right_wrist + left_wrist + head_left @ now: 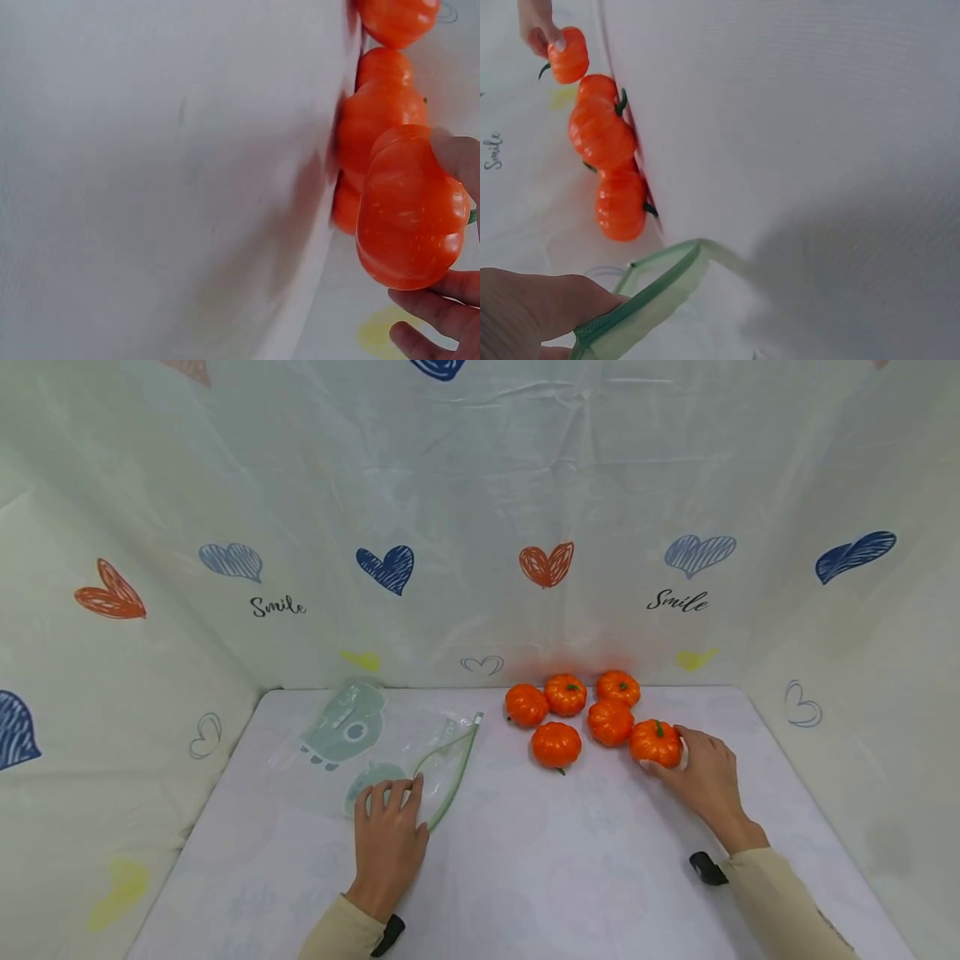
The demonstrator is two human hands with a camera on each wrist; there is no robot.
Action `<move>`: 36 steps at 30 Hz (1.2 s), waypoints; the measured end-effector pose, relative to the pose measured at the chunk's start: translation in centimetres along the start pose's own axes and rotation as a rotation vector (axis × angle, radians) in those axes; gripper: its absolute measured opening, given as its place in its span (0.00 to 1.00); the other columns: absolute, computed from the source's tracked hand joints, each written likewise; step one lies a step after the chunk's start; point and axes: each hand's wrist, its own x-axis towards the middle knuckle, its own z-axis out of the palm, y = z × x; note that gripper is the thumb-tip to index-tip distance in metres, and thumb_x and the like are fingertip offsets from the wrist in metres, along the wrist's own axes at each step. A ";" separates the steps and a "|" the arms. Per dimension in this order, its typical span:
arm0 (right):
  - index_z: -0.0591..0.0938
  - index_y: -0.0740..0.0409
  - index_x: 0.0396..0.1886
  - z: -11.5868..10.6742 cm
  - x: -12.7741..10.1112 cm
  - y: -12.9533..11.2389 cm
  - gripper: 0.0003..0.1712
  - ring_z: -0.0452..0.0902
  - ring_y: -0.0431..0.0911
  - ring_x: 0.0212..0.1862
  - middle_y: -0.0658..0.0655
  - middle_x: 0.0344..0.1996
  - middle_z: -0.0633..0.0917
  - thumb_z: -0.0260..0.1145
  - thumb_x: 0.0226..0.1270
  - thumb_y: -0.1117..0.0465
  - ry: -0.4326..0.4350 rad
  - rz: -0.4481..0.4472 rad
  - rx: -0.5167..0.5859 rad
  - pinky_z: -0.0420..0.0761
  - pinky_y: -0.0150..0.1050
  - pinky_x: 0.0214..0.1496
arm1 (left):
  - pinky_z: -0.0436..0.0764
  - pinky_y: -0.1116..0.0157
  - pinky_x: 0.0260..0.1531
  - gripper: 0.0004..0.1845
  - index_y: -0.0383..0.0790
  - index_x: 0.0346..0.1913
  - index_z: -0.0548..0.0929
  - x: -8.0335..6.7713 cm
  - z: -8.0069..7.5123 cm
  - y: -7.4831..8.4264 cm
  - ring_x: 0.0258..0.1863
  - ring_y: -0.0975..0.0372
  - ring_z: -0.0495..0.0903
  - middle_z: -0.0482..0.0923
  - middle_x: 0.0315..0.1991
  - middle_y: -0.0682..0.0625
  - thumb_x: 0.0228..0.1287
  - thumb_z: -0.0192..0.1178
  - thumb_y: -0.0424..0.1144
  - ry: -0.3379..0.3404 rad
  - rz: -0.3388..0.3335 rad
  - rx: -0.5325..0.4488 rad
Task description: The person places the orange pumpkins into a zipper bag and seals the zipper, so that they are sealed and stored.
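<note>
On the table [525, 860], right hand [705, 781] grips a pumpkin [655, 742] (left hand [387, 839] presses bag [390, 747]).

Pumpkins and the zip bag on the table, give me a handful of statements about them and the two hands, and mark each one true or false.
1. Six small orange pumpkins sit on the table. True.
2. The right hand grips the rightmost pumpkin. True.
3. The left hand holds a pumpkin. False: it rests on the clear zip bag, near its green zipper edge.
4. One pumpkin is already inside the bag. False: all six lie outside it, to its right.
5. The bag lies to the left of the pumpkins. True.
</note>
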 end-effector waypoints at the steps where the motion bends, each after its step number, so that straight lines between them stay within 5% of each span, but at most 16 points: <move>1: 0.72 0.76 0.69 -0.1 -0.1 -0.3 0.48 0.65 0.75 0.65 0.79 0.63 0.77 0.82 0.60 0.52 0.007 -0.008 0.004 0.59 0.74 0.70 | 0.74 0.41 0.58 0.37 0.32 0.56 0.89 0.1 0.0 0.0 0.51 0.44 0.79 0.84 0.46 0.42 0.33 0.87 0.30 -0.003 0.000 0.000; 17: 0.76 0.73 0.67 -0.4 -2.5 -7.1 0.47 0.69 0.70 0.64 0.73 0.60 0.81 0.86 0.53 0.53 0.023 -0.198 0.047 0.62 0.71 0.69 | 0.74 0.43 0.58 0.38 0.34 0.57 0.89 0.7 -0.4 0.0 0.51 0.45 0.78 0.83 0.46 0.42 0.34 0.87 0.31 0.004 0.011 0.021; 28: 0.79 0.66 0.64 2.1 -4.2 -12.0 0.48 0.73 0.64 0.63 0.64 0.58 0.84 0.90 0.45 0.51 -0.002 -0.365 0.084 0.69 0.66 0.69 | 0.73 0.44 0.57 0.39 0.33 0.58 0.88 0.9 -0.5 0.0 0.51 0.45 0.78 0.83 0.47 0.41 0.34 0.88 0.32 0.011 0.007 -0.004; 36: 0.80 0.65 0.66 4.6 -4.9 -15.1 0.49 0.73 0.61 0.64 0.62 0.60 0.83 0.89 0.47 0.47 -0.081 -0.404 0.100 0.71 0.63 0.71 | 0.74 0.44 0.58 0.39 0.33 0.59 0.88 1.0 -0.5 0.2 0.52 0.45 0.78 0.83 0.47 0.42 0.34 0.88 0.32 0.004 0.001 0.006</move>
